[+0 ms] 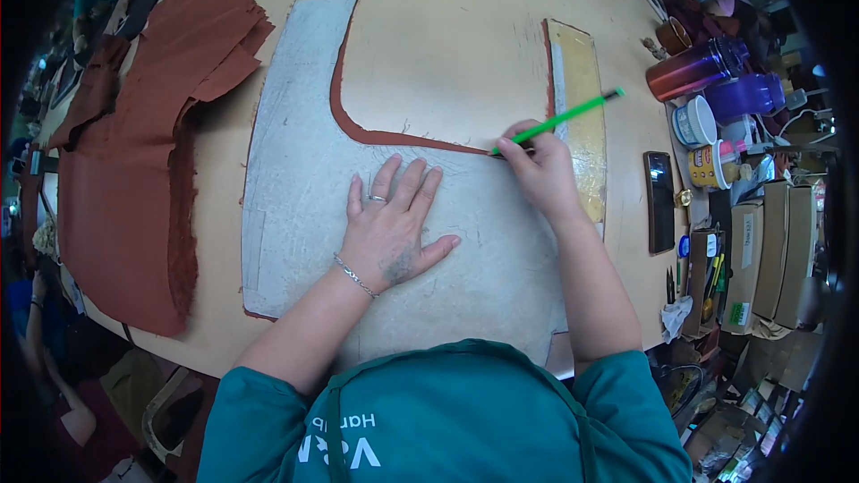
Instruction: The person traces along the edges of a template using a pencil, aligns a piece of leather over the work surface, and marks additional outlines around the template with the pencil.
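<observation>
"Rust-coloured cloth (125, 215) lies heaped at our left on the table (429, 54); how should we expect it to handle?"

"Soft and floppy, we judge, with fraying edges, so we would scoop it from underneath."

"And the grey template (295, 107) next to it, before us?"

"Probably stiff, light and a little slick; we would take it by the broad outer edges. It looks scuffed and creased, U-shaped, and a rust strip (385, 138) shows along its inner curve."

"What about our hands?"

"Our left hand (394, 224) lies flat on the template, fingers spread, gripping nothing. Further right, our right hand (539, 170) pinches a green pencil (573, 114) near its point, at the template's inner edge. It seems slim and light, best held low, as we have it."

"And farthest right?"

"The template's other arm, faced with shiny yellow."
</observation>
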`<move>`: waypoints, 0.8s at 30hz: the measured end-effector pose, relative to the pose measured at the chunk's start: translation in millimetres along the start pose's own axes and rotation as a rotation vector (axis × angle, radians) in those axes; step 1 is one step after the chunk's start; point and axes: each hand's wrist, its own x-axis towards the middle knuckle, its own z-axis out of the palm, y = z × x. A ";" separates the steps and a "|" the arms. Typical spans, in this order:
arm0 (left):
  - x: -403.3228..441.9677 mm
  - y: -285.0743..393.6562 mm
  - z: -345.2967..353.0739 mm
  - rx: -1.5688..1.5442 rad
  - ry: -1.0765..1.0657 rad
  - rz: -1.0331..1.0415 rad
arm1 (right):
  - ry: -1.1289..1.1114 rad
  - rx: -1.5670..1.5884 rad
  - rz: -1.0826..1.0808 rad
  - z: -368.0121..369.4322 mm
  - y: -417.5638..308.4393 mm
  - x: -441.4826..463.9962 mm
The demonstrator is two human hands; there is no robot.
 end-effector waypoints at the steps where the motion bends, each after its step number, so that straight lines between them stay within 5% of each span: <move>1: -0.9 1.0 0.5 0.002 -0.005 0.003 | 0.014 -0.027 -0.023 3.5 -3.0 -1.0; 9: -1.1 -0.8 -0.4 -0.015 -0.026 -0.013 | -0.097 -0.038 -0.295 73.3 -29.1 20.8; 12: -1.3 -1.3 0.0 -0.009 -0.009 -0.005 | -0.076 -0.097 -0.012 14.9 -6.8 8.8; 24: -1.3 2.2 -1.3 0.030 0.001 -0.006 | -0.015 -0.136 -0.106 22.8 -6.1 5.9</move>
